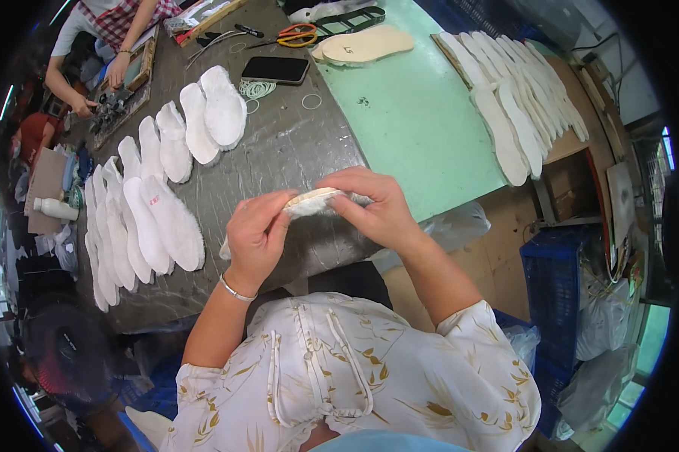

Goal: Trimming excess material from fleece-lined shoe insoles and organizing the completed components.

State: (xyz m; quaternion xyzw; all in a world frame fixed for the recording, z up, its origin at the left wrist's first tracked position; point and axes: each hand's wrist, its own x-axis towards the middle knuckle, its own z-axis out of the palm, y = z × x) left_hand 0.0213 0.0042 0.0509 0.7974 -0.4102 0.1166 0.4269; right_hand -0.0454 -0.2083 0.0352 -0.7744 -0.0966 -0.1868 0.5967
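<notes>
Over table edge (332,252), left grip (255,232), right grip (377,205) pinch white insole (314,202), seemingly; gap separates leftward insoles (175,230).

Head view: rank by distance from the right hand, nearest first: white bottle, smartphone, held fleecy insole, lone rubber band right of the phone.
From the right hand:
1. Fleecy insole: in its grip.
2. Rubber band: ahead, to the left.
3. Smartphone: beyond the band, farther left.
4. White bottle: far left of the view.

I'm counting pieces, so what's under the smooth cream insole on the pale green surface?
Beneath the smooth cream insole, a second cream piece peeks out at left, above the pale green surface. Anything fully covered can't be seen.
</notes>
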